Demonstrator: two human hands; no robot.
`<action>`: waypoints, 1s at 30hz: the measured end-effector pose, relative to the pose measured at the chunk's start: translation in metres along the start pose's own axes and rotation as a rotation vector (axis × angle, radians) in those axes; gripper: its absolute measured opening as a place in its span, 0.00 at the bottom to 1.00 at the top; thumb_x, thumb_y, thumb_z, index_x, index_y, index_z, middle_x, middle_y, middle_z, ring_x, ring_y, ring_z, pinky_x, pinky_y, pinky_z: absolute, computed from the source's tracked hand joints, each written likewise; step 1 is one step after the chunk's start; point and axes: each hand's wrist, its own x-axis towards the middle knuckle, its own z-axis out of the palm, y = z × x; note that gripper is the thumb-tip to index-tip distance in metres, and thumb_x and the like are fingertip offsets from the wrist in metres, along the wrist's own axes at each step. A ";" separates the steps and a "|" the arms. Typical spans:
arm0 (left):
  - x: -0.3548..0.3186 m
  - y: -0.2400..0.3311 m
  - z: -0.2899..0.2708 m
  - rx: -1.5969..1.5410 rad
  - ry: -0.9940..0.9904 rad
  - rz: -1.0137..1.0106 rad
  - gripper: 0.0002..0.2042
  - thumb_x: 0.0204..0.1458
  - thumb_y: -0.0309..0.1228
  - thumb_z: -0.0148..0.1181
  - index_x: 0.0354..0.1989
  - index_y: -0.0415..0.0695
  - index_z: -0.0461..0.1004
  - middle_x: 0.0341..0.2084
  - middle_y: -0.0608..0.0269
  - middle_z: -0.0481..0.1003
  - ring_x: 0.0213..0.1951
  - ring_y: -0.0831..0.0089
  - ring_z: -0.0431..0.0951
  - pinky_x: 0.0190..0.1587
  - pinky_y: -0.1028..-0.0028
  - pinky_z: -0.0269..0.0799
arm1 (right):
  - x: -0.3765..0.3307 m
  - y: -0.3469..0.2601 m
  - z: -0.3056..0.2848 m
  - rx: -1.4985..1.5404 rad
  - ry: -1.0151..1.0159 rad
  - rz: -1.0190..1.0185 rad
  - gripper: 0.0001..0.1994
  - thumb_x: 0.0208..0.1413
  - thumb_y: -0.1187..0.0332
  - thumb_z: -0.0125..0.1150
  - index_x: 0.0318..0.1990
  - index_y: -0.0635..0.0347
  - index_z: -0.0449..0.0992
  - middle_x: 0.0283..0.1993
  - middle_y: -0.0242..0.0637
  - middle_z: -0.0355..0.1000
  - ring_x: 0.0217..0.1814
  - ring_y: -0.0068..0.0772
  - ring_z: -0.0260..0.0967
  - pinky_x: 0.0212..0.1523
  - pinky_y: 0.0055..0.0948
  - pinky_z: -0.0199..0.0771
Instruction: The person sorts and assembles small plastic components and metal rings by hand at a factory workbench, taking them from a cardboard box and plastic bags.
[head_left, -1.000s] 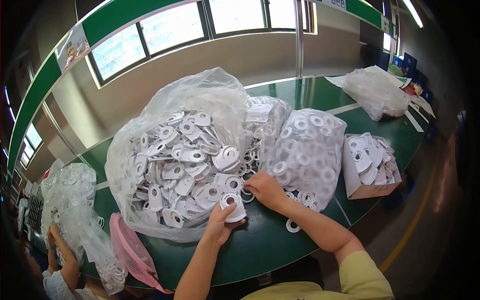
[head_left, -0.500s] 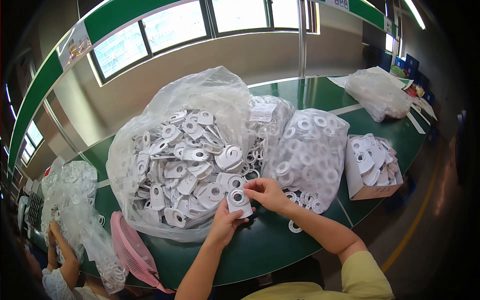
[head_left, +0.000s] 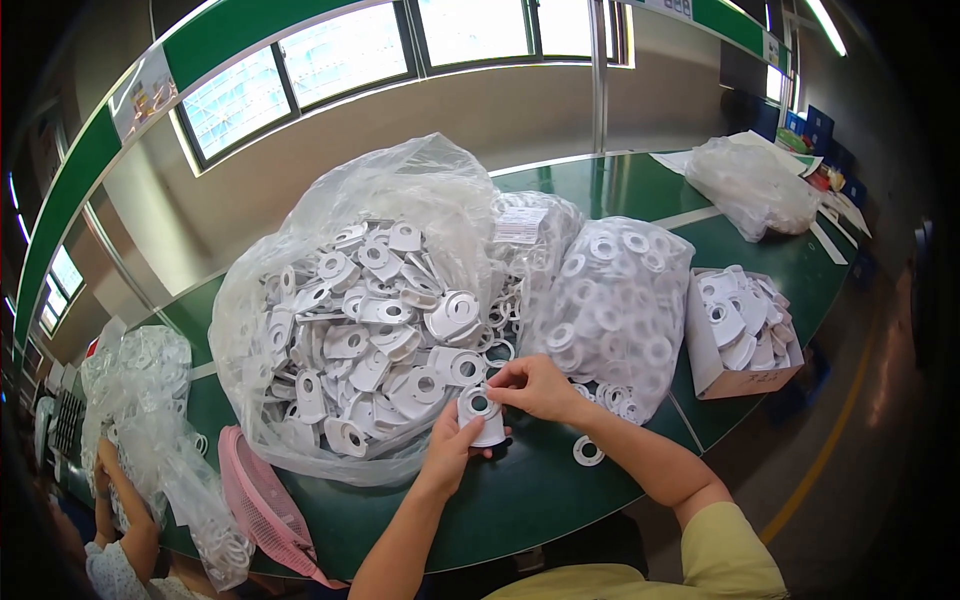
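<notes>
My left hand (head_left: 450, 452) is closed around the lower side of a white plastic plate (head_left: 487, 430), thumb across its front. This plate has a rounded top with a round hole, and it is held tilted just above the table. At the hole lies a white ring (head_left: 479, 402), whose right edge the thumb and fingers of my right hand (head_left: 540, 388) pinch. Whether the ring is loose or fixed to the plate I cannot tell. Right behind my hands, a large clear bag (head_left: 250, 400) lies open, heaped with similar white plates (head_left: 350, 340).
A bag of white rings (head_left: 610, 290) stands right of centre, loose rings (head_left: 588, 451) near it. Farther right are a box of white parts (head_left: 745, 375) and a crumpled bag (head_left: 750, 190). A pink mesh pouch (head_left: 265, 500) lies left, beside a co-worker's hands (head_left: 108, 465) at another bag (head_left: 140, 370).
The plate has turned slightly in my left hand, its face and hole now angled differently. My right fingers stay at the ring's edge. The whole view has shifted a little.
</notes>
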 end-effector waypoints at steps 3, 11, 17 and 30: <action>0.001 -0.003 -0.004 0.012 0.017 0.031 0.15 0.56 0.25 0.44 0.53 0.39 0.59 0.40 0.56 0.73 0.34 0.68 0.79 0.22 0.83 0.68 | -0.002 0.003 0.003 0.027 0.018 -0.074 0.12 0.46 0.67 0.65 0.35 0.67 0.77 0.26 0.35 0.74 0.25 0.19 0.69 0.27 0.21 0.69; -0.003 0.002 0.005 0.156 -0.029 0.047 0.16 0.53 0.23 0.46 0.51 0.39 0.59 0.38 0.57 0.74 0.33 0.70 0.79 0.20 0.84 0.66 | 0.001 0.006 0.010 0.024 0.059 -0.197 0.11 0.51 0.65 0.61 0.35 0.65 0.77 0.28 0.35 0.71 0.28 0.19 0.66 0.28 0.21 0.66; -0.005 0.003 0.008 0.195 -0.025 0.059 0.15 0.53 0.25 0.47 0.50 0.39 0.60 0.38 0.59 0.74 0.33 0.72 0.79 0.20 0.85 0.65 | 0.002 0.005 0.006 0.124 -0.058 -0.140 0.10 0.53 0.68 0.59 0.35 0.68 0.77 0.30 0.34 0.73 0.33 0.19 0.68 0.33 0.21 0.67; -0.004 -0.002 0.001 0.857 0.200 0.275 0.15 0.60 0.36 0.41 0.30 0.35 0.67 0.20 0.60 0.68 0.23 0.74 0.63 0.28 0.73 0.61 | -0.002 -0.003 -0.001 -0.289 -0.199 -0.279 0.08 0.54 0.68 0.56 0.32 0.64 0.72 0.28 0.35 0.73 0.29 0.20 0.66 0.31 0.23 0.66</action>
